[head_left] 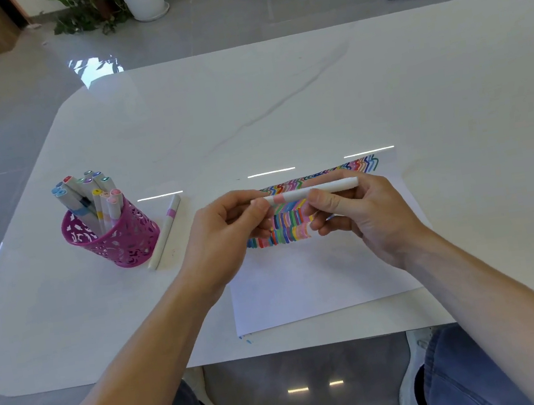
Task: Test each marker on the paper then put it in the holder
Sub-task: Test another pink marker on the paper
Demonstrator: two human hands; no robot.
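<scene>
Both hands (225,231) (362,217) hold marker (311,191) above paper (320,280); holder (117,239) left.

Left hand (225,231): held up over the tabletop (279,98), back toward the camera, fingers curled; pinches the left end of a marker (311,190) between thumb and fingertips. Right hand (366,219): raised at about the same height, near the left, palm turned inward; grips the barrel of the same marker between thumb and forefinger, remaining fingers curled beneath. Hands separated by a short gap, not touching each other. Wrists: both roughly straight, in line with the forearms. Forearms: bare, entering from the lower left and lower right corners, converging toward the centre of the view.
</scene>
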